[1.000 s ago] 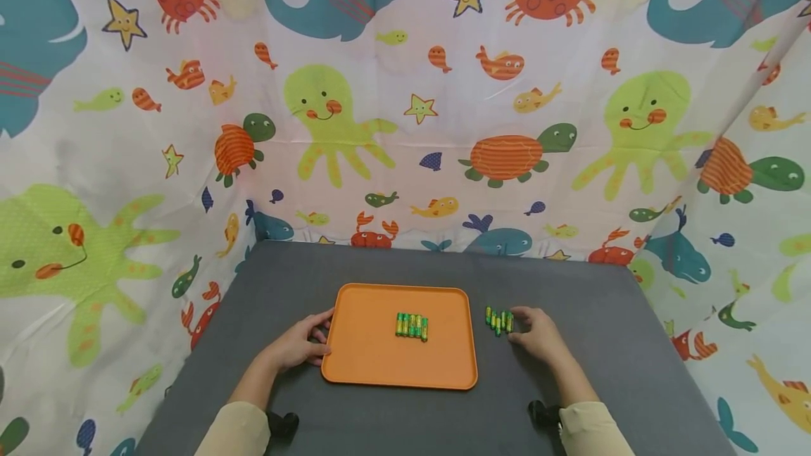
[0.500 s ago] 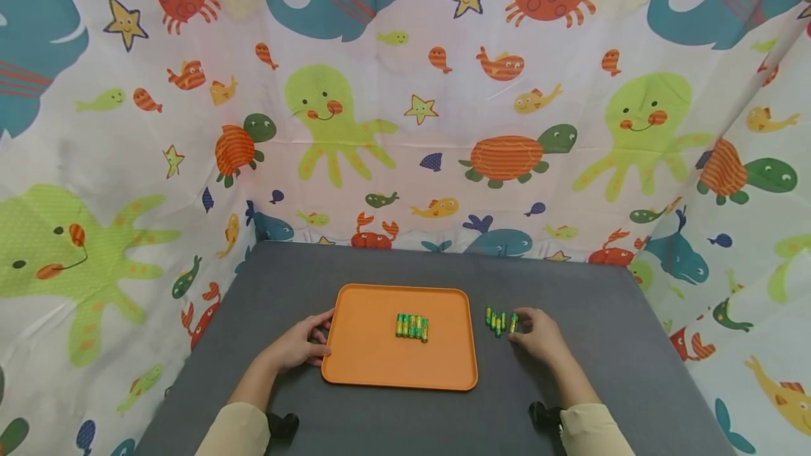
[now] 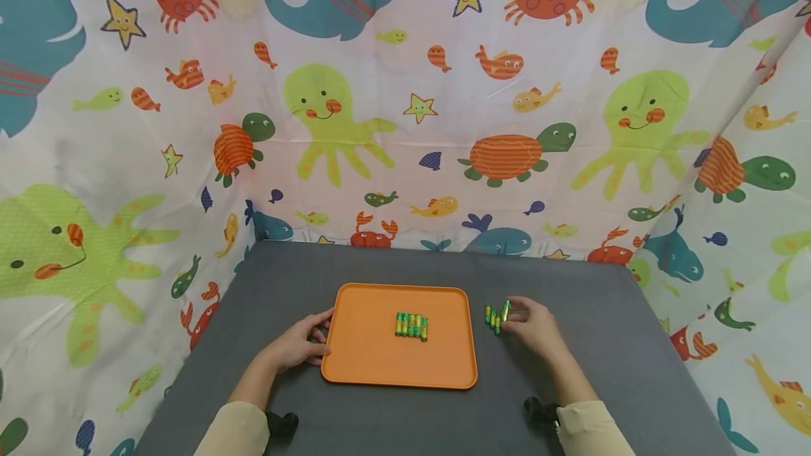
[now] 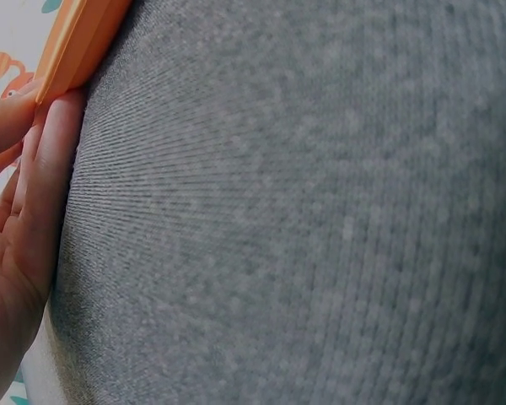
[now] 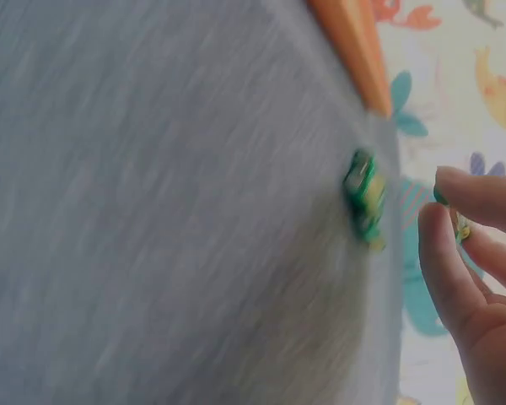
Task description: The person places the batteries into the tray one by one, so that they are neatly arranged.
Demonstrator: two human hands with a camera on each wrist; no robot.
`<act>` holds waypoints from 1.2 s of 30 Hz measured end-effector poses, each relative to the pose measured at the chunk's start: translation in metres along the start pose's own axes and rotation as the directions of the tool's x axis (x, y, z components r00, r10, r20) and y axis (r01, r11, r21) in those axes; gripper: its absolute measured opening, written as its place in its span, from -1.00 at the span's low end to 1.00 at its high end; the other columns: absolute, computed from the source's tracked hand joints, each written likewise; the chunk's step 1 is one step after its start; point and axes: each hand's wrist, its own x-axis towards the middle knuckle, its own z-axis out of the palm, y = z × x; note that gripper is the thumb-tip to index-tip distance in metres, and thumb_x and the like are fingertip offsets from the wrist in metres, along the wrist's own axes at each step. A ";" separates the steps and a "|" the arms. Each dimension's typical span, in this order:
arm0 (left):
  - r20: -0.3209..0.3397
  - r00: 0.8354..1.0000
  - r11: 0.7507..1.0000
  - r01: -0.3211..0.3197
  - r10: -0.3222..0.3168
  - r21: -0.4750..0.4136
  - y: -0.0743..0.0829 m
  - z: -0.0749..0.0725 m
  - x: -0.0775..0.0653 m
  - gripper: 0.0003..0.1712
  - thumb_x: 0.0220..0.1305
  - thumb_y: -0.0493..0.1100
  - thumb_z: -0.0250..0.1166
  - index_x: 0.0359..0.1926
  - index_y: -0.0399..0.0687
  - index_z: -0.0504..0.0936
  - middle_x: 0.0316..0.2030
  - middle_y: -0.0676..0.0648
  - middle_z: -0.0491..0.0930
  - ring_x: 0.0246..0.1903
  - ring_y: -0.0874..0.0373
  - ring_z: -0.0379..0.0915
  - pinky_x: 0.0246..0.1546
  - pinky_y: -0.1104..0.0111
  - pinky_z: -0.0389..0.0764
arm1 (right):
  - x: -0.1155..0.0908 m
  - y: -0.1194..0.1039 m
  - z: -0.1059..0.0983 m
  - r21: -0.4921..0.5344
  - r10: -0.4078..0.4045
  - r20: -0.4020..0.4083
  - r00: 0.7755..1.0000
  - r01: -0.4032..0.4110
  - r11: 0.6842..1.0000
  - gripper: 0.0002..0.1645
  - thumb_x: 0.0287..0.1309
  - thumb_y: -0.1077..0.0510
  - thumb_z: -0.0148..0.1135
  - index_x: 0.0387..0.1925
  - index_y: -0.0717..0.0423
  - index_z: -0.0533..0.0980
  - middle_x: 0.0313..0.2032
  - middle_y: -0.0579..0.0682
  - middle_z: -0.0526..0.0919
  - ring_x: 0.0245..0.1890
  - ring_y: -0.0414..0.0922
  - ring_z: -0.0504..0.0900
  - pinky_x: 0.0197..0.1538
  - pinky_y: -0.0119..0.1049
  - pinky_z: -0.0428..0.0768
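Observation:
An orange tray (image 3: pixel 367 361) lies flat in the middle of the grey table, and several green-and-yellow batteries (image 3: pixel 412 326) stand in a side-by-side row on it. My left hand (image 3: pixel 294 343) holds the tray's left rim; the left wrist view shows thumb and fingers pinching the edge (image 4: pixel 76 51). My right hand (image 3: pixel 535 327), right of the tray, pinches one battery (image 3: pixel 506 311) between thumb and fingertips. In the right wrist view that battery (image 5: pixel 441 197) is raised off the table and mostly hidden by the fingers. Just left of it, a small group of batteries (image 3: pixel 492 319) lies on the table.
The grey table (image 3: pixel 405 421) meets a curtain (image 3: pixel 405 217) printed with sea animals at the back and sides. Dark wrist devices (image 3: pixel 283 426) sit under both forearms. The tray's raised right rim (image 3: pixel 472 336) stands between the loose batteries and the row.
My right hand first slid one battery rightward away from the others on the table, then lifted it and moved slightly left and up. The left hand and tray stay put.

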 end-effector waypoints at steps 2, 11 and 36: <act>-0.001 1.000 1.000 -0.001 0.001 -0.002 0.000 0.000 0.001 0.04 0.18 -0.37 0.44 0.59 0.07 0.12 0.14 -0.18 0.29 -0.17 0.00 0.43 -0.29 0.16 0.77 | 0.002 -0.005 0.002 0.022 -0.010 0.016 1.000 0.010 1.000 -0.29 0.10 0.25 0.48 0.29 0.30 0.46 0.07 0.29 0.65 -0.04 0.09 0.74 -0.14 -0.16 0.74; 0.015 1.000 1.000 -0.002 0.002 0.000 -0.001 -0.003 -0.002 0.04 0.19 -0.35 0.45 0.59 0.07 0.11 0.16 -0.18 0.29 -0.15 -0.01 0.41 -0.30 0.15 0.77 | 0.004 -0.037 0.028 0.084 -0.024 0.068 0.997 0.019 0.996 -0.31 0.09 0.26 0.49 0.26 0.28 0.49 0.03 0.21 0.67 -0.11 -0.01 0.72 -0.22 -0.26 0.69; 0.006 1.000 1.000 0.008 -0.008 0.001 0.001 -0.001 -0.001 0.04 0.19 -0.34 0.45 0.59 0.08 0.12 0.14 -0.16 0.30 -0.15 0.00 0.43 -0.27 0.17 0.77 | 0.007 -0.072 0.113 -0.031 -0.103 0.272 0.957 0.116 0.993 -0.32 -0.07 0.31 0.58 0.17 0.24 0.58 -0.18 0.02 0.69 -0.25 -0.15 0.63 -0.20 -0.21 0.67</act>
